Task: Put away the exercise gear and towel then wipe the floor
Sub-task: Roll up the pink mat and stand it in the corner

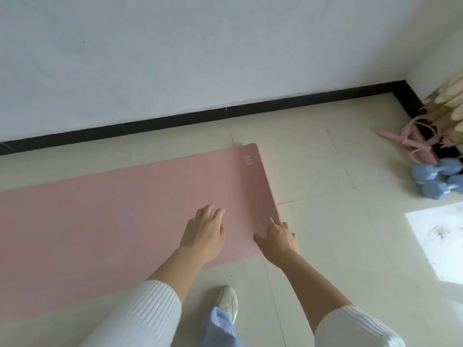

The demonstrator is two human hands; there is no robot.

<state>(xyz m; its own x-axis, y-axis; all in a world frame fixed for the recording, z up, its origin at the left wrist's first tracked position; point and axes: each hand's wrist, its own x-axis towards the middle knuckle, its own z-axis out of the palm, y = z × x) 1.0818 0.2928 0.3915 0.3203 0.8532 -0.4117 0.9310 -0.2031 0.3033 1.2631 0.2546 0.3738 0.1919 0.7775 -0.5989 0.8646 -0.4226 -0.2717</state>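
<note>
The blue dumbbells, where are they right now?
The dumbbells lie on the floor at the right edge of the head view, near the corner, just below the pink bands.

Both arms stretched forward and down, white ribbed sleeves pushed above the forearms. Left hand (205,229) palm down, fingers spread and loosely extended. Right hand (276,236) palm down just beside it, fingers pointing forward.

Dusty pink yoga mat (120,211) on pale cream floor tiles (325,246) — black skirting (200,118) under a white wall (175,58). Two light blue dumbbells (437,176), a pink resistance band (411,144), white ribbed sleeves (140,319) — white shoe (228,300).
</note>
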